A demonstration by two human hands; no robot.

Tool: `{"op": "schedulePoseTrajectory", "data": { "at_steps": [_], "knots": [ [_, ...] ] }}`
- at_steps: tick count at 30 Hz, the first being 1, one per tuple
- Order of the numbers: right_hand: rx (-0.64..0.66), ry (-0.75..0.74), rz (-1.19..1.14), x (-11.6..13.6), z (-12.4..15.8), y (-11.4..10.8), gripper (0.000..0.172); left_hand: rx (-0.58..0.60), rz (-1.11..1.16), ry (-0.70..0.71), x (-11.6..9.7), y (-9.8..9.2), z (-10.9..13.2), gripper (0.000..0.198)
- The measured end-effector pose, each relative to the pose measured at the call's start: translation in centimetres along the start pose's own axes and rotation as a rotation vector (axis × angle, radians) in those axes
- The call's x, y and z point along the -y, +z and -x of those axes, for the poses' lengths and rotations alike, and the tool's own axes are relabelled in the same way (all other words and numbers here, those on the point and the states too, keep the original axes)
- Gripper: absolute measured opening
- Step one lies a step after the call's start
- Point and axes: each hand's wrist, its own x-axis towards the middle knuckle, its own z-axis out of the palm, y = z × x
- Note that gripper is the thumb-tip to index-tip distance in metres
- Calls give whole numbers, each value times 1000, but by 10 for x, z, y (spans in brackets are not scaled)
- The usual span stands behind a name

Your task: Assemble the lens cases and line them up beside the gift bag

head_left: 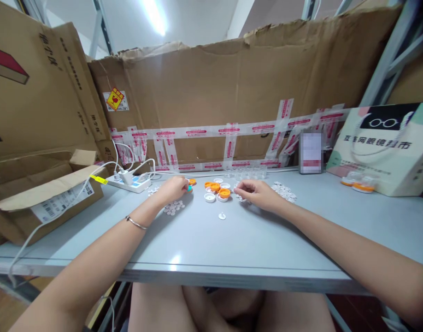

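My left hand is closed, with a small teal piece showing at its fingertips. An orange cap lies just behind it. Small white pieces are spread below the left wrist. Between the hands sits a cluster of round orange caps and white caps, some stacked. My right hand has its thumb and fingers pinched together over small white pieces; what it grips is too small to make out. One white piece with a stem lies alone nearer the front.
Clear cups stand in rows at the back. More white pieces lie right of my right hand. A phone leans by a paper bag. At left are a power strip with cables and an open cardboard box.
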Motion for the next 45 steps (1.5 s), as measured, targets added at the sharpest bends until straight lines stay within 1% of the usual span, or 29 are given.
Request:
{"op": "schedulePoseTrajectory", "data": {
  "at_steps": [2,4,6,7,9,11,12,14,16,20,22,26,28,29,31,32,33,34,35,37,39,41,43,45],
  "knots": [
    [2,-1,9,0,0,0,34,-29,-12,0,-4,-6,2,14],
    [-7,-5,18,0,0,0,34,-75,-12,11,-12,-15,5,15],
    [-16,-6,20,1,1,-1,34,-122,28,82,-27,-23,11,16],
    [-14,-6,18,1,1,-1,34,-141,96,197,-35,-26,14,16],
    [-4,-11,12,1,1,0,34,-119,202,456,-53,-27,20,19],
    [7,-29,8,1,1,1,34,-100,234,612,-66,-24,24,21],
    [11,-39,9,0,0,1,35,-94,229,653,-71,-21,24,21],
    [20,-53,10,-1,0,2,35,-83,211,692,-74,-17,25,21],
    [30,-59,10,-1,0,3,36,-77,204,710,-74,-14,25,20],
    [51,-58,4,2,1,3,36,-110,199,760,-73,-15,25,21],
    [56,-59,2,2,2,3,36,-113,168,766,-75,-15,26,20],
    [68,-62,-3,1,1,3,34,-74,145,761,-78,-16,28,21],
    [76,-54,-11,1,2,3,34,-88,201,723,-74,-20,27,21],
    [84,-52,-22,3,3,3,34,-106,235,679,-69,-24,26,20],
    [123,-66,-53,7,6,4,34,-135,276,546,-56,-36,23,20],
    [150,-81,-71,9,7,5,34,-138,272,456,-47,-44,22,19],
    [184,-98,-85,12,9,7,34,-109,263,369,-37,-52,22,19],
    [223,-113,-94,14,11,8,35,-60,246,276,-27,-60,22,18],
    [263,-126,-94,17,13,10,36,19,217,197,-16,-67,23,17],
    [328,-147,-75,20,15,14,40,212,139,13,3,-78,27,16],
    [361,-162,-46,21,15,16,41,401,100,-83,19,-83,33,17],
    [362,-173,-24,22,15,18,40,531,93,-127,31,-81,40,18],
    [358,-176,-11,22,14,20,37,574,77,-167,41,-76,45,19],
    [345,-175,-2,22,14,21,34,557,57,-196,47,-70,47,20]
  ]
}}
